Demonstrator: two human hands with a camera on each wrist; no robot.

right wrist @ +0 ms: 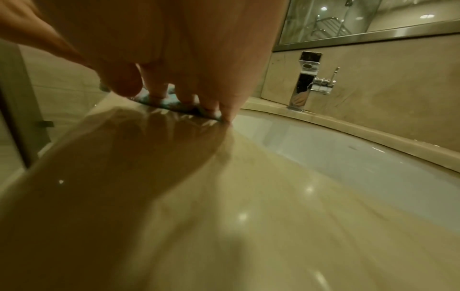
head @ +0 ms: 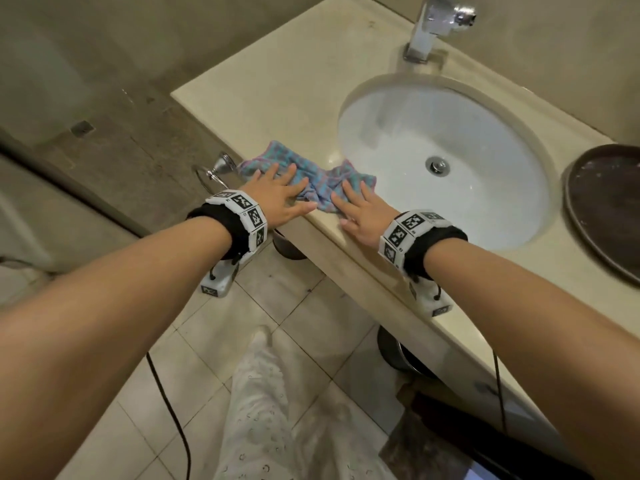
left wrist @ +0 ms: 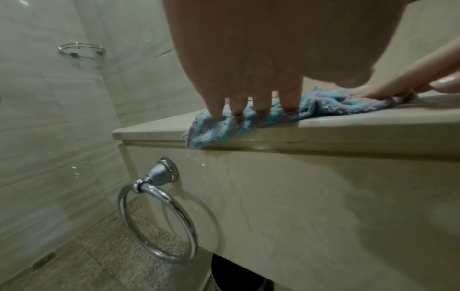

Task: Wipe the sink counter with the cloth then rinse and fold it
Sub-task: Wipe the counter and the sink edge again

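A crumpled blue and purple cloth (head: pixel 313 183) (left wrist: pixel 321 105) (right wrist: pixel 171 105) lies on the beige counter (head: pixel 277 88) near its front edge, just left of the white sink bowl (head: pixel 460 140). My left hand (head: pixel 282 195) lies flat on the cloth's left part with straight fingers (left wrist: pixel 261 102). My right hand (head: pixel 356 209) presses flat on the cloth's right part, fingers (right wrist: pixel 211 102) spread, its heel on bare counter. A corner of the cloth hangs slightly over the counter's front lip in the left wrist view.
A chrome faucet (head: pixel 433 26) (right wrist: pixel 305 78) stands behind the sink. A dark round tray (head: pixel 609 209) sits at the right on the counter. A chrome towel ring (head: pixel 214 171) (left wrist: pixel 159 210) hangs on the counter's front face. Tiled floor and a black cable (head: pixel 169 410) lie below.
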